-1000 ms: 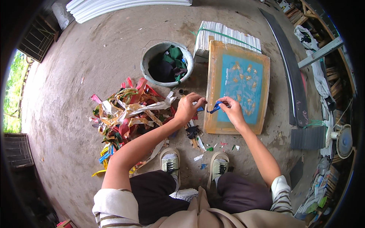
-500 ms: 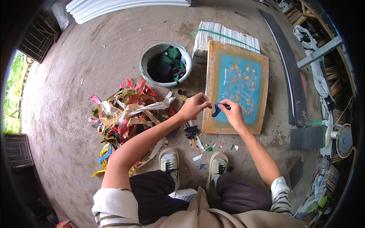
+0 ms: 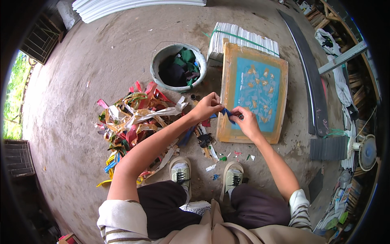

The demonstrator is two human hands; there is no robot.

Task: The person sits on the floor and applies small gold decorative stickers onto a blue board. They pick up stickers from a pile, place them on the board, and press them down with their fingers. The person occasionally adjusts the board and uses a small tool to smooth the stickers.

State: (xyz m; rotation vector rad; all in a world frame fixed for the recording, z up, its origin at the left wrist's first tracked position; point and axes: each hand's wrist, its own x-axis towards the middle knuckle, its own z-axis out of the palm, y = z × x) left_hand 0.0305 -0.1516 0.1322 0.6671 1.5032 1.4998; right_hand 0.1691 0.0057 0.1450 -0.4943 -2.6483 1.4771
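Observation:
A narrow, glossy dark-blue strip [image 3: 227,113], which looks like tape, spans the short gap between my hands. My left hand [image 3: 207,108] pinches one end of it between thumb and fingertips. The other end is held in the curled fingers of my right hand [image 3: 245,122], where something small and round shows partly. Both hands are over the left edge of a wood-framed printing screen [image 3: 254,91] with a turquoise mesh and a floral pattern. Below my left forearm lies a tangled heap of coloured tape strips [image 3: 136,118], partly hidden by the arm.
A grey bucket [image 3: 154,71] of dark and green cloth stands beyond the heap. Behind the screen is a strapped stack of white sheets [image 3: 243,38]. Small scraps lie near my shoes [image 3: 180,173]. A long dark board [image 3: 302,69] and a fan [image 3: 367,151] are at right.
My left hand has taken hold of the free end of the blue strip, which was in my right hand alone. The strip now stretches between both hands.

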